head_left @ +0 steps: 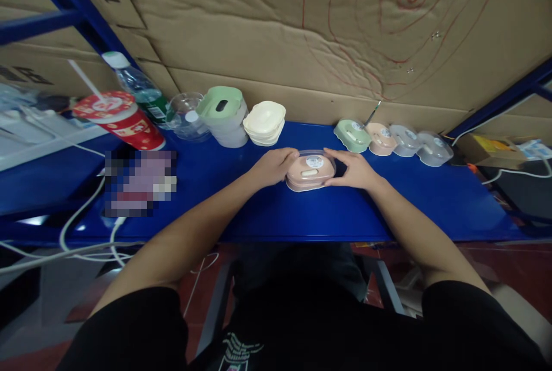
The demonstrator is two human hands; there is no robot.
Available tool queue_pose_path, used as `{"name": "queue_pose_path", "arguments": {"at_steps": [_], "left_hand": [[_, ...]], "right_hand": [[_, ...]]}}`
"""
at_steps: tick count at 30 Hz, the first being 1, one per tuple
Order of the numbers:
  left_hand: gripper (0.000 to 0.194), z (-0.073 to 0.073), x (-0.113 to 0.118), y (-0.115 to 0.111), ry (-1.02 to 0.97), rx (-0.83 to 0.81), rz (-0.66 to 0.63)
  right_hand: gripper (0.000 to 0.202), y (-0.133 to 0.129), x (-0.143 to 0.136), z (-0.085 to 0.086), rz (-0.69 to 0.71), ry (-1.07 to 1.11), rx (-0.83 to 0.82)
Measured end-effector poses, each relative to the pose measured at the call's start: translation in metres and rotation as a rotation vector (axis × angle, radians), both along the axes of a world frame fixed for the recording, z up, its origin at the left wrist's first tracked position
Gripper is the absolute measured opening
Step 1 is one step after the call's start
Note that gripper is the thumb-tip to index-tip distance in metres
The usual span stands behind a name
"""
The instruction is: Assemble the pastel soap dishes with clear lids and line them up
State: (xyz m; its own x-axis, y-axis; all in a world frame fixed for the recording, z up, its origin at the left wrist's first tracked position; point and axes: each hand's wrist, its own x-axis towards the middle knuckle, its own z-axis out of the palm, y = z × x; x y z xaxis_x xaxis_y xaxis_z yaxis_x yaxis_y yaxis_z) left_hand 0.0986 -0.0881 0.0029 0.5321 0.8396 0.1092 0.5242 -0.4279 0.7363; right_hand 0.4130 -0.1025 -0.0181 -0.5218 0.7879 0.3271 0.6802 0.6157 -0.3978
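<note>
A pink plastic container (301, 183) under a clear lid (324, 159) rests near the middle of the blue table, with a round white sticker and a pale oblong piece on top. My left hand (272, 167) grips its left side, fingers curled together at the lid's edge. On the opposite side, my right hand (356, 169) holds it between the thumb, low near the base, and fingers on the upper rim. Behind my left hand stands a stack of cream lid-like pieces (265, 120).
A stack with green pieces on top (229, 100), clear plastic shells (188, 115), a bottle (144, 95) and a red cup (137, 128) stand back left. Back right, a row of lidded containers starts with a green one (354, 140). A cardboard wall (241, 26) rises behind the table (267, 215).
</note>
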Motion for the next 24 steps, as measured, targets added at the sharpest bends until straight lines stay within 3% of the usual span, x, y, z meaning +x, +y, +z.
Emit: {"name": "queue_pose_path", "arguments": {"at_steps": [6,17,24], "left_hand": [[0.048,0.005,0.000,0.000,0.178,0.001,-0.030],[0.062,-0.003,0.002,0.004,0.186,0.020,0.032],[0.062,-0.004,-0.001,0.005,0.106,0.041,0.042]], "right_hand": [[0.110,0.006,0.003,-0.005,0.018,-0.003,-0.058],[0.110,0.009,0.005,-0.004,0.013,-0.012,-0.129],[0.111,0.004,-0.002,0.003,-0.023,-0.075,0.105]]}}
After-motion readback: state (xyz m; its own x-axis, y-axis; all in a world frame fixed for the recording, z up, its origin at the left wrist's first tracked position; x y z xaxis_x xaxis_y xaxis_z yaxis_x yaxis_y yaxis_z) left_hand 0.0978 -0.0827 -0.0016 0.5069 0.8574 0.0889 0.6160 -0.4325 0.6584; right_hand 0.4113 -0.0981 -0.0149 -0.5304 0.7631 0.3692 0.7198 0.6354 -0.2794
